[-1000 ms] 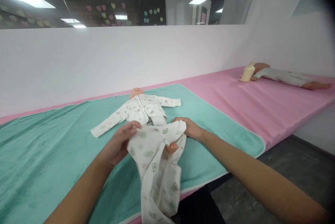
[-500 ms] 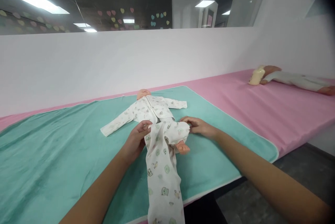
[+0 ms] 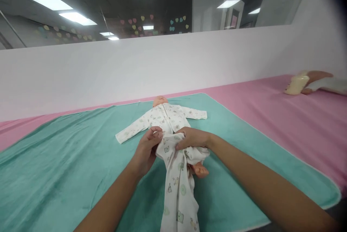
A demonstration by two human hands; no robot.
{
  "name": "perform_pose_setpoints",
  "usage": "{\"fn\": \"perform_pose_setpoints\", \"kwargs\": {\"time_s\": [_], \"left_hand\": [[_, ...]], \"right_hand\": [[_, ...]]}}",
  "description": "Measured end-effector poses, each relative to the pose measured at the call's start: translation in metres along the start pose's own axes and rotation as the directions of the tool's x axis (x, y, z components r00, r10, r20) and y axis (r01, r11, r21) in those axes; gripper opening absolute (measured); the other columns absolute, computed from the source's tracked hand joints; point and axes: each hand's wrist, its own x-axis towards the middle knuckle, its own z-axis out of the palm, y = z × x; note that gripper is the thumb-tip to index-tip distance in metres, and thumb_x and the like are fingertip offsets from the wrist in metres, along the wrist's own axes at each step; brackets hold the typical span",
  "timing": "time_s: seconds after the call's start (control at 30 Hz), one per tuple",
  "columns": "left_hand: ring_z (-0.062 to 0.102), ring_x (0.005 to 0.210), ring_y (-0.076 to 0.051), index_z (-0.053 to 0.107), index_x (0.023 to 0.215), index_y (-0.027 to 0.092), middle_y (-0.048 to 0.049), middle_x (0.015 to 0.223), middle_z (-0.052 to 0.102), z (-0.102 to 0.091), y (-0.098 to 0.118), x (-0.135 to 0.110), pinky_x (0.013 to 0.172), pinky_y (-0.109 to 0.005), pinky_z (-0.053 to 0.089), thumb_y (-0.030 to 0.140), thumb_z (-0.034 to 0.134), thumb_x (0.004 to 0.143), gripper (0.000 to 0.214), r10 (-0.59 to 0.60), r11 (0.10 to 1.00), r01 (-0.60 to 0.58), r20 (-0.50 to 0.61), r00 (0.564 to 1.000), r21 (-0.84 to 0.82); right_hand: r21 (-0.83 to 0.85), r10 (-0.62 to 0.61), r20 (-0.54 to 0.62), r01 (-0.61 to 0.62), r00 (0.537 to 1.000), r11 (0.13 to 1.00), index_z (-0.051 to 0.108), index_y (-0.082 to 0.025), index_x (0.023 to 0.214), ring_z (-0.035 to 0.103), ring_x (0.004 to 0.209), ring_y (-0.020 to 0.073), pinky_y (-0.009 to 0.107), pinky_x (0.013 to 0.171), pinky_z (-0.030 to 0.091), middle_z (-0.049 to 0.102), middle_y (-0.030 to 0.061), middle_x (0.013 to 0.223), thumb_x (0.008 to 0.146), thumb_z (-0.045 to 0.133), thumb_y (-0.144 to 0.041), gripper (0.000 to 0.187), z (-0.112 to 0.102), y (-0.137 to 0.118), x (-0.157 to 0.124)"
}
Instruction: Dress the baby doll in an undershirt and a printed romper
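Note:
A baby doll (image 3: 159, 100) lies on its back on the teal towel (image 3: 59, 159), dressed in a white printed top (image 3: 162, 118) with sleeves spread. White printed trousers (image 3: 179, 185) are bunched at its waist. My left hand (image 3: 148, 148) pinches the waistband on the left. On the right side, my right hand (image 3: 191, 138) is closed on the waistband too. One bare doll foot (image 3: 200, 169) sticks out below my right hand, and one empty trouser leg trails toward me.
The teal towel covers a pink padded counter (image 3: 271, 116) that runs along a white wall (image 3: 135, 69). A second doll (image 3: 322, 81) with a cream bottle (image 3: 295, 85) lies at the far right. The counter's front edge shows at the lower right.
Both hands drew the trousers up the doll's legs to its waist and came closer together. The view shifted left, so the doll sits further right in frame.

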Motion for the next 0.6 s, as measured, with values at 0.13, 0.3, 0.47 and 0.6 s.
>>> {"fn": "perform_pose_setpoints", "kwargs": {"time_s": [0.13, 0.3, 0.47, 0.6], "left_hand": [[0.055, 0.070, -0.014, 0.052, 0.106, 0.021, -0.0031, 0.086, 0.058, -0.008, 0.013, 0.003, 0.058, -0.022, 0.039, 0.038, 0.060, 0.078, 0.034, -0.141, 0.967, 0.107, 0.134, 0.981, 0.231], [0.056, 0.083, -0.022, 0.060, 0.094, 0.018, -0.0070, 0.094, 0.060, 0.003, 0.010, -0.001, 0.068, -0.028, 0.042, 0.036, 0.065, 0.074, 0.028, -0.244, 0.877, 0.076, 0.303, 0.921, 0.475], [0.054, 0.079, -0.016, 0.059, 0.091, 0.017, -0.0037, 0.085, 0.058, 0.012, -0.001, -0.004, 0.071, -0.025, 0.042, 0.036, 0.055, 0.082, 0.021, -0.088, 0.981, 0.058, 0.158, 0.983, 0.185], [0.050, 0.061, -0.013, 0.059, 0.084, 0.016, -0.0014, 0.068, 0.054, 0.012, 0.001, -0.005, 0.056, -0.022, 0.040, 0.040, 0.053, 0.082, 0.025, -0.074, 0.997, 0.071, 0.100, 0.992, 0.034]], "right_hand": [[0.428, -0.067, -0.124, 0.114, 0.990, 0.897, 0.054, -0.015, 0.072, 0.052, 0.058, 0.0104, 0.023, 0.056, 0.041, 0.055, -0.0028, 0.065, 0.060, 0.072, -0.027, 0.025, 0.000, 0.015, 0.000], [0.560, -0.077, -0.281, 0.229, 0.957, 0.796, 0.045, -0.018, 0.072, 0.044, 0.050, 0.0071, 0.019, 0.048, 0.034, 0.046, -0.0056, 0.060, 0.064, 0.071, -0.033, 0.032, 0.007, 0.017, 0.001], [0.365, -0.112, -0.152, 0.161, 0.982, 0.917, 0.050, -0.017, 0.077, 0.046, 0.056, 0.0073, 0.019, 0.049, 0.035, 0.051, -0.0040, 0.068, 0.064, 0.072, -0.041, 0.035, 0.008, 0.001, -0.007], [-0.025, -0.029, 0.077, 0.031, 0.997, 0.999, 0.062, -0.018, 0.087, 0.057, 0.075, 0.0162, 0.024, 0.063, 0.044, 0.063, 0.0009, 0.086, 0.053, 0.079, -0.034, 0.041, 0.004, -0.009, -0.012]]}}
